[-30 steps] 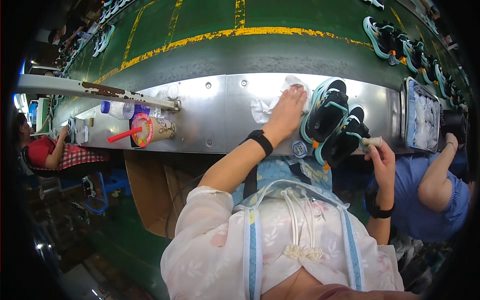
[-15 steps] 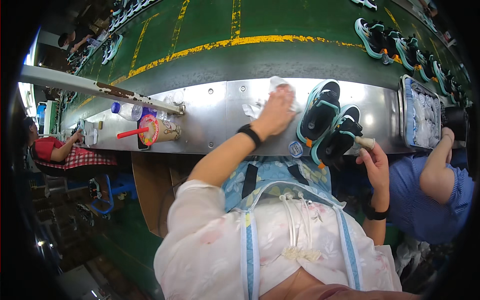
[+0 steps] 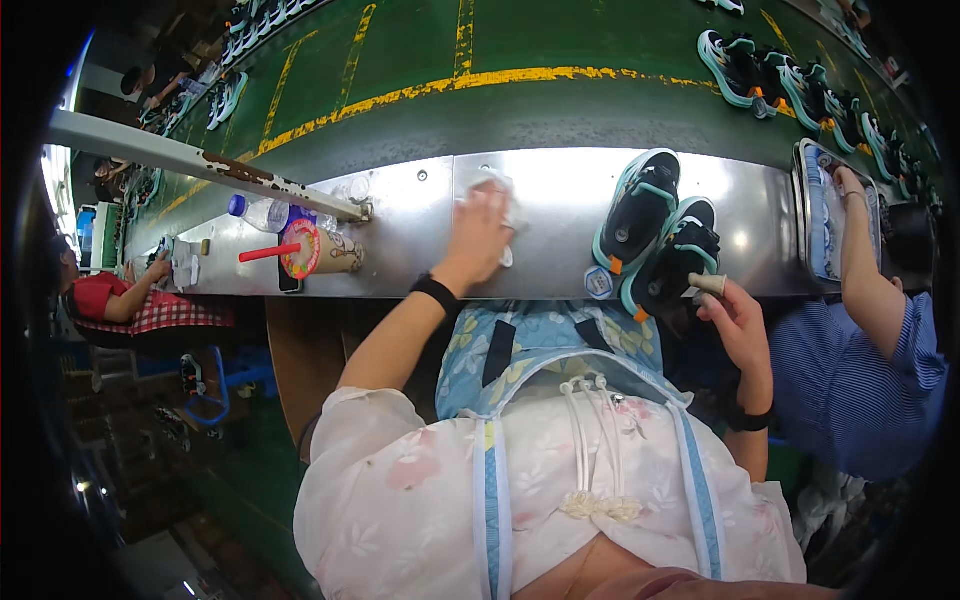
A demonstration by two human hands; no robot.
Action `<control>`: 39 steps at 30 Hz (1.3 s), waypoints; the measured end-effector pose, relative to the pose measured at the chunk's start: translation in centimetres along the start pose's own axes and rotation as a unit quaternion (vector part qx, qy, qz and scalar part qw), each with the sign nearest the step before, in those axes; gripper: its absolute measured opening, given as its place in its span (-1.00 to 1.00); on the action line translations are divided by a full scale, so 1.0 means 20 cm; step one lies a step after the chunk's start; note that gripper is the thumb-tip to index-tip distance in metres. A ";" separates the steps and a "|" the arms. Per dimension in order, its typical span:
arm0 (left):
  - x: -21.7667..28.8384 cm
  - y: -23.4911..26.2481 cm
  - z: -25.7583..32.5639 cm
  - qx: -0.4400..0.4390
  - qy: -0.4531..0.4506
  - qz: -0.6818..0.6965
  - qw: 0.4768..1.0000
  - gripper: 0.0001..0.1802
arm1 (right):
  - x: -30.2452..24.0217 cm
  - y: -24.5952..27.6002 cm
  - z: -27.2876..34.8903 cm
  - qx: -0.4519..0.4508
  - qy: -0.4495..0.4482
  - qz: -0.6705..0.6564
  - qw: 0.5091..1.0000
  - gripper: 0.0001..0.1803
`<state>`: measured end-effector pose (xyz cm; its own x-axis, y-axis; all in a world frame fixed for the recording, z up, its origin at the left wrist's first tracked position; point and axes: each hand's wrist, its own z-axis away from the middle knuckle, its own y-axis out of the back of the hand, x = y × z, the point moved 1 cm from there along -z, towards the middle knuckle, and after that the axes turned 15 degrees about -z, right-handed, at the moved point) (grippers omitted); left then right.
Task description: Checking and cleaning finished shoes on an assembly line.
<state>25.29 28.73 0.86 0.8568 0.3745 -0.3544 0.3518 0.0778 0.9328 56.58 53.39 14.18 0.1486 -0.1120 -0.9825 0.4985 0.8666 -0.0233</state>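
My left hand [image 3: 481, 232] is pressed on a crumpled white cloth [image 3: 515, 212], which lies on the metal bench [image 3: 400, 240]; part of the cloth is hidden under my palm. To its right stand two black sneakers with teal soles, the left shoe [image 3: 640, 212] and the right shoe [image 3: 672, 262], side by side and touching. Beside the right shoe is my right hand [image 3: 738, 325], its fingers apart. A pale finger cot [image 3: 708, 283] covers one of its outstretched fingertips, close to the shoe's side. A small round blue-and-white item [image 3: 598, 283] sits near the shoes.
A lidded drink cup [image 3: 325, 250] with a red straw, a plastic bottle [image 3: 262, 213] and a painted metal bar [image 3: 200, 165] are on the left. A co-worker's arm [image 3: 858, 235] reaches into a metal tray [image 3: 808, 220] at right. More sneakers [image 3: 740, 75] stand beyond the bench.
My left hand has slid left along the bench with the white cloth, away from the shoes. My right hand stays by the right shoe. The co-worker's hand has moved into the tray.
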 end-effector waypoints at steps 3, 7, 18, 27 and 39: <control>0.35 0.21 -0.11 -0.001 -0.072 0.150 0.986 -0.32 | 0.01 -0.03 0.01 -0.011 -0.003 0.021 1.000 -0.71; 0.43 0.29 -0.13 0.083 -0.077 0.212 0.971 -0.32 | -0.01 -0.03 0.04 -0.020 -0.016 0.029 0.999 -0.70; 0.04 0.07 -0.03 -0.042 0.002 0.130 0.991 -0.24 | 0.00 -0.05 0.01 -0.029 -0.015 0.022 0.999 -0.72; 0.32 0.21 -0.55 0.057 -0.119 0.183 0.974 -0.34 | -0.01 -0.03 0.05 -0.010 -0.045 0.025 0.999 -0.72; -0.42 -0.16 0.34 -0.079 0.189 0.030 0.978 -0.29 | 0.01 -0.02 0.05 -0.025 -0.046 0.039 0.998 -0.69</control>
<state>19.46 19.05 0.40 0.6625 0.6958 -0.2774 0.2178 0.1754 0.9601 57.21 52.64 14.22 0.2635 -0.0852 -0.9609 0.4388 0.8977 0.0407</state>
